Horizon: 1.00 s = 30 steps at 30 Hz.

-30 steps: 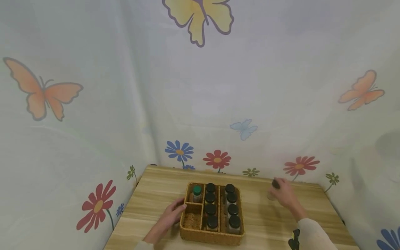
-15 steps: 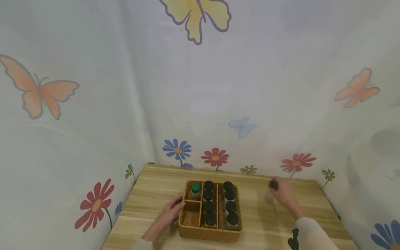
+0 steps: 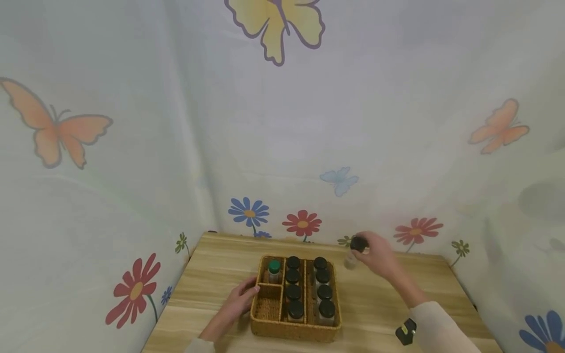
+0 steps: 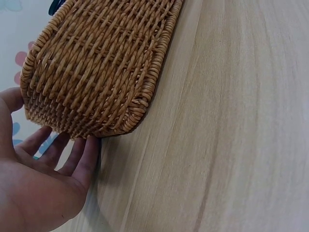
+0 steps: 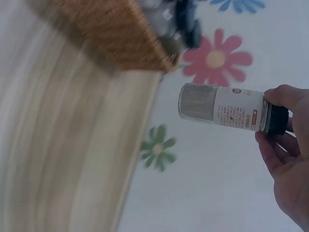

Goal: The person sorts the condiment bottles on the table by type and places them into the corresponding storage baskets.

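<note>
My right hand (image 3: 375, 255) pinches a clear glass spice jar (image 5: 219, 107) by its black cap, thumb on one side and fingers on the other. The jar has a white label and pale contents, and hangs slightly tilted beyond the right side of the wicker basket (image 3: 295, 333). My left hand (image 3: 238, 300) holds the basket's left side, thumb at the rim and fingertips on the outer wall, as the left wrist view shows. Several black-capped jars (image 3: 293, 293) stand in two long compartments. A green-capped jar (image 3: 274, 271) is in the back left compartment; the front left one shows bare weave.
The basket stands on a wood-grain table (image 3: 220, 274). Behind and beside the table hangs a pale cloth (image 3: 282, 122) printed with butterflies and flowers. A dark strapped device (image 3: 406, 331) is at the right sleeve (image 3: 441, 326).
My right hand has lifted the jar off the right part of the table and carried it left, toward the basket. My left hand stays at the basket's side.
</note>
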Available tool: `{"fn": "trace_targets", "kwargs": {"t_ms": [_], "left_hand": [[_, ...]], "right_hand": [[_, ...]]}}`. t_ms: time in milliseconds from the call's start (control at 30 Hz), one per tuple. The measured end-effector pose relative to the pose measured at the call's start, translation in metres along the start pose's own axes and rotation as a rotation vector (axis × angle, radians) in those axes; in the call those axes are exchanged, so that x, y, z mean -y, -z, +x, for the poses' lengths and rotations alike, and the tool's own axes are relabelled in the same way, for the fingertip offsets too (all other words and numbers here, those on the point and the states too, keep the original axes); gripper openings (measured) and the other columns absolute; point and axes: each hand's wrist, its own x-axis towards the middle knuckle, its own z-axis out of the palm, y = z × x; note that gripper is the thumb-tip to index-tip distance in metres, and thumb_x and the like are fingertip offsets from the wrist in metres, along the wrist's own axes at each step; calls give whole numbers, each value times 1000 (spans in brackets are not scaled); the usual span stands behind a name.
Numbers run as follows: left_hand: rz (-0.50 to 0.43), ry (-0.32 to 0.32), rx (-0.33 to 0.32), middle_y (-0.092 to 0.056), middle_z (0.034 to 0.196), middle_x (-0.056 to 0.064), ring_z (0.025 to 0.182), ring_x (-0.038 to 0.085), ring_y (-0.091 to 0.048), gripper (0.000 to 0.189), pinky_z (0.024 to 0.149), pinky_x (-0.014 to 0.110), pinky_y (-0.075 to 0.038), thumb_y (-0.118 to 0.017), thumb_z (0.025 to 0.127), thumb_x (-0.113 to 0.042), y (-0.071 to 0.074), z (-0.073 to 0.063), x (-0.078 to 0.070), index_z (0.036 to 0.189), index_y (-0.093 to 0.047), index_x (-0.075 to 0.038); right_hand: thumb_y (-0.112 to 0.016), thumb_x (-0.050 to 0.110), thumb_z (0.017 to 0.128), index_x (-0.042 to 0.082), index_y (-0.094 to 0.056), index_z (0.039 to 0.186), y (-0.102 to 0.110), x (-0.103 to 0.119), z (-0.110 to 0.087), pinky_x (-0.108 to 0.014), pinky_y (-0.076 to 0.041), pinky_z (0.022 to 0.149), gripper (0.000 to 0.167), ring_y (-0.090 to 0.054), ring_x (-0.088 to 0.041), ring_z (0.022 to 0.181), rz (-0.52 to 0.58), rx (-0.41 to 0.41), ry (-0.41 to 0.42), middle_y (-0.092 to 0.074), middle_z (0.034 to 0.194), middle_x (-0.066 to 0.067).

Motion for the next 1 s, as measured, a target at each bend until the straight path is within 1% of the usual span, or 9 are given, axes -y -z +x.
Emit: {"fn": "trace_targets", "kwargs": {"t_ms": [100,267,333,467,567,633,733,833,1000], "left_hand": [[-6,6,-8,-36,163,32,144,49,-45,70,109,54,-54,-61,109,-40,-1,-1,1,160,-39,2],[-7,9,-9,-35,163,32,145,49,-45,70,108,54,-54,-60,109,-40,0,-2,1,160,-39,3],[-11,13,-4,-36,164,32,145,49,-45,71,109,54,-54,-60,109,-41,0,-1,1,160,-38,3],[-8,23,0,-35,164,31,145,48,-45,72,109,53,-54,-61,108,-42,0,0,0,161,-38,2],[-3,23,0,-36,163,32,145,49,-45,72,109,53,-54,-61,108,-43,0,0,0,160,-38,2],[-5,27,-1,-36,164,31,145,48,-46,72,109,53,-54,-61,108,-43,0,1,-1,160,-39,1],[-6,23,1,-37,163,31,145,49,-45,73,109,55,-54,-62,108,-44,0,2,0,160,-39,0],[-5,23,5,-37,164,30,145,49,-45,74,110,57,-53,-62,107,-46,0,2,0,161,-39,-1],[8,21,12,-39,163,30,145,49,-44,74,109,60,-53,-61,107,-47,1,-1,0,161,-39,-1]], "right_hand": [[-88,11,87,-5,-67,128,0,28,9,-50,-64,85,48,-71,-31,99,-9,-8,54,-72,116,-17],[-89,13,88,1,-68,129,-4,76,15,-46,-64,83,48,-71,-23,98,59,5,147,-73,117,-10],[-89,14,88,3,-68,129,-11,94,15,-42,-64,83,48,-71,-21,98,93,19,188,-73,117,-8],[-87,17,91,9,-67,132,-30,126,11,-34,-64,82,47,-70,-16,100,144,82,242,-70,120,-2],[-85,22,93,13,-66,135,-47,145,7,-33,-64,83,47,-70,-15,104,164,137,271,-70,124,-1],[-84,24,95,14,-66,136,-59,154,5,-33,-64,86,46,-69,-15,108,181,172,286,-70,127,0],[-82,24,96,15,-65,137,-76,162,1,-33,-63,89,44,-67,-14,110,217,219,300,-68,128,0],[-81,24,97,15,-64,137,-92,163,-3,-34,-63,90,44,-66,-12,110,240,253,289,-67,129,1],[-81,23,97,15,-64,138,-119,159,-11,-34,-64,90,45,-66,-9,110,273,294,266,-67,128,3]]}}
